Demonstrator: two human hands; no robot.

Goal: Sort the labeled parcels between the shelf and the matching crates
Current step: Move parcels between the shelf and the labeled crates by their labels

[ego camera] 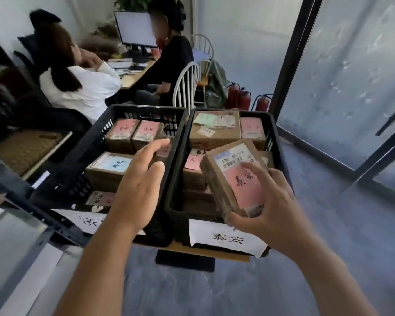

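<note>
Two bare forearms nearest the lens, reaching forward over a blue-grey floor [328,224]. Right hand [268,201] clasped round the near end of a brown parcel [234,176], thumb under the lower corner, fingers laid across its pink handwritten label; parcel tilted up over the near right corner of the right crate [273,124], probably so as to bring the label into plain reading. Same two characters, as far as legible, on the white sign [226,237] hanging at that crate's front, so likely either the matching crate or a parcel just lifted from it; impossible to say which. Left hand [138,179] relaxed and spread, holding nothing, fingertips reaching over the inner wall of the left crate [87,147], perhaps toward a pink-labelled box partly hidden beneath them. Two black slatted crates side by side, touching, each fronted by one paper sign, the left sign [89,221] half covered by the arm. Left crate: two pink-labelled boxes at the back, one blue-labelled [114,165] in front, more underneath. Right crate: one larger box with a green note [214,128], one pink-labelled beside it, several stacked below, not countable. Behind, two seated people at a desk, one monitor [136,28], three red extinguishers [244,99].
</note>
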